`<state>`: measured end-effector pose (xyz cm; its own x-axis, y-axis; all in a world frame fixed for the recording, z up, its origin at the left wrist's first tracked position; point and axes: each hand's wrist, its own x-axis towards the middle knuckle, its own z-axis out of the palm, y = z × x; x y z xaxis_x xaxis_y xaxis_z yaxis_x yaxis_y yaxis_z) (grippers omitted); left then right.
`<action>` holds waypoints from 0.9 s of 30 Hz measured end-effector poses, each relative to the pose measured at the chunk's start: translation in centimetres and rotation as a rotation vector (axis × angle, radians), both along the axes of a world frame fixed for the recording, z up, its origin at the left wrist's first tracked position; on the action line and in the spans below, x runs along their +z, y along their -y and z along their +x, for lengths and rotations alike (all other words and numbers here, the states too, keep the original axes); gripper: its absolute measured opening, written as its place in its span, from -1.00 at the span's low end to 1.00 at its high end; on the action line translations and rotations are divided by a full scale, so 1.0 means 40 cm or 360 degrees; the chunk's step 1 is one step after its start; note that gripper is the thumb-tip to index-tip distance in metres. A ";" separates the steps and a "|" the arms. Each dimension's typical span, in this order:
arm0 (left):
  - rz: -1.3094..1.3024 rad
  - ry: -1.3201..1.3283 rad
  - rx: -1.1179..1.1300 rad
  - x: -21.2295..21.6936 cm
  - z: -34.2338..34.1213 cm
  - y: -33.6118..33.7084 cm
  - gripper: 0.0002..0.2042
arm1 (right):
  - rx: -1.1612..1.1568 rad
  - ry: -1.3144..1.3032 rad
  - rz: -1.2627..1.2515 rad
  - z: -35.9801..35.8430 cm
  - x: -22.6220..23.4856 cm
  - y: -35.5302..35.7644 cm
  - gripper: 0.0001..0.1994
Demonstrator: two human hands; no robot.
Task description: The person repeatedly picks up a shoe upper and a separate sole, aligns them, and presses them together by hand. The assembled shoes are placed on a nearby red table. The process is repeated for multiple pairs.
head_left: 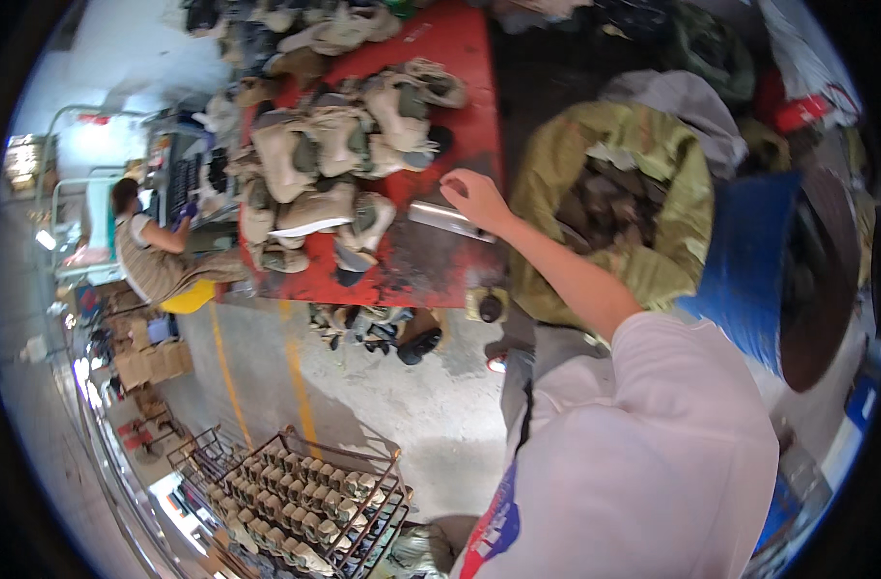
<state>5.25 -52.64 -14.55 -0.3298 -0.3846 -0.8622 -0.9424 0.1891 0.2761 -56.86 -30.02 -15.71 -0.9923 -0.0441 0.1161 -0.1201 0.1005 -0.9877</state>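
Note:
My right hand reaches over the near right part of a red worktable, its fingers curled together. A shiny silver flat strip lies just below the fingers; I cannot tell whether it touches them. What the fingers hold, if anything, is hidden. Left of the hand is a heap of beige shoes with dark green parts, piled on top of one another. To the right, below my forearm, stands an open yellow-green woven sack holding dark brown pieces. My left hand is out of view.
A blue drum stands right of the sack. Dark shoes lie on the floor by the table. At lower left is a metal rack with rows of shoes. Another person sits at far left near cardboard boxes.

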 end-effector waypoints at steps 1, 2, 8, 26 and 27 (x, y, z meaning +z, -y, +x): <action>0.0015 0.0007 -0.0062 0.002 -0.030 0.018 -0.65 | -0.0202 0.0162 -0.0039 0.081 -0.038 -0.072 -0.75; 0.0021 0.0011 -0.0126 0.011 -0.062 0.037 -0.65 | -0.0407 0.0313 -0.0096 0.160 -0.078 -0.142 -0.75; 0.0046 0.0102 -0.0374 0.049 -0.105 0.109 -0.65 | -0.0494 0.1197 0.0517 0.554 -0.325 -0.434 -0.77; -0.0094 0.0074 -0.1112 0.108 0.081 0.295 -0.63 | -0.0304 0.1687 0.1519 0.440 -0.767 -0.723 -0.48; -0.0113 0.0228 -0.1137 0.097 0.110 0.274 -0.63 | -0.0228 0.1965 0.1366 0.400 -0.716 -0.742 -0.43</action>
<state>9.63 -63.58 -10.67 -0.4072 -0.1745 -0.8965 -0.6082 0.7841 0.1236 -40.87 -0.36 -44.33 -0.4466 0.4392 -0.7795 0.7779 0.6211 -0.0957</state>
